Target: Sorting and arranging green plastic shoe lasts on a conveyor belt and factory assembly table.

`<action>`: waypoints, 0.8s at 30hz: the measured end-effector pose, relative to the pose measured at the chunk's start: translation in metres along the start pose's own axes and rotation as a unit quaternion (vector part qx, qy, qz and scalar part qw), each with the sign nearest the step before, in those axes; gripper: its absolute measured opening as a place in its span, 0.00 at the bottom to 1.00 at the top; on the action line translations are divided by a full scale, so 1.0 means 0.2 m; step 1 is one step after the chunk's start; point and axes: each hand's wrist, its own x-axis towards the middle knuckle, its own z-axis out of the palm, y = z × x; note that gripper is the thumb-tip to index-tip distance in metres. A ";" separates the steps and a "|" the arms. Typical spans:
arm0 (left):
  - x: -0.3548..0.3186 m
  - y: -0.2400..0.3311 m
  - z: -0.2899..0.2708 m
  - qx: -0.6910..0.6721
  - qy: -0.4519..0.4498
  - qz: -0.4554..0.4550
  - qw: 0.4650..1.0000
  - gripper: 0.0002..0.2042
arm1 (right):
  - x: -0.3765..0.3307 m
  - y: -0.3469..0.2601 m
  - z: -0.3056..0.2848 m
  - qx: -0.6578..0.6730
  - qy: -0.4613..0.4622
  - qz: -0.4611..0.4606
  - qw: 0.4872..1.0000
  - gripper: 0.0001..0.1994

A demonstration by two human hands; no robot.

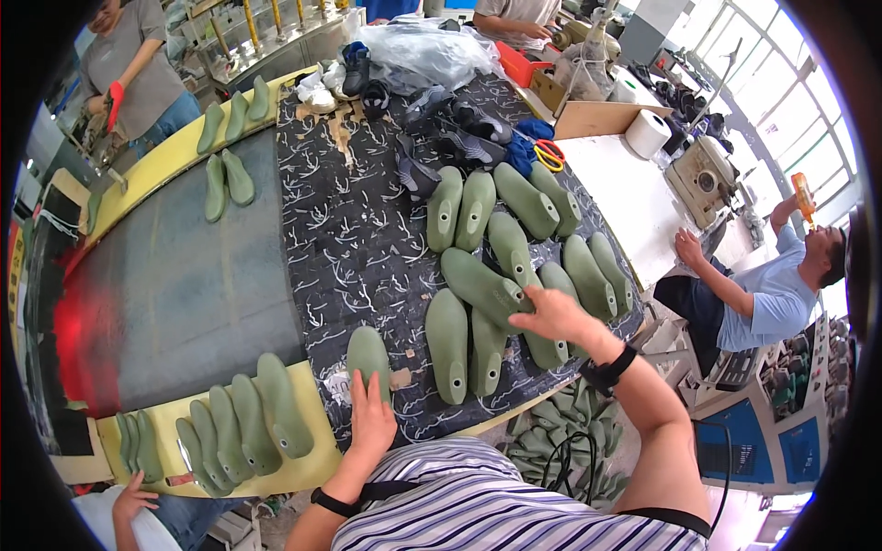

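Note:
My left hand [374, 424] is at the near edge of the table, its fingers laid over the heel end of a green shoe last [369, 349]. The hand hides that end of the last. To the right, my right hand [557, 318] grips the heel end of another green shoe last [480, 283], which lies slanted across its neighbours with its toe to the upper left. Around it are several more lasts, among them a pair [447, 342] in front and a pair [461, 209] behind. Most show a round hole in the heel end.
Dark shoes [459, 129], a plastic bag [427, 50] and yellow-red scissors [549, 156] lie at the back. Lasts [241, 427] line the yellow edge of a grey conveyor belt [202, 266] at left. More lasts [570, 427] are piled below the table. Co-workers are at left and right.

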 end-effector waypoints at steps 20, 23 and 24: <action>-0.01 0.01 -0.03 -0.006 0.007 0.003 1.000 0.29 | 0.25 0.21 0.09 0.082 0.213 0.055 0.972 0.24; -0.01 -0.03 -0.04 -0.005 0.007 0.009 1.000 0.29 | 0.29 0.12 0.11 0.029 0.136 0.060 0.988 0.25; -0.02 -0.03 -0.05 -0.007 0.006 -0.009 1.000 0.29 | 0.28 0.11 0.13 0.028 0.139 0.064 0.988 0.24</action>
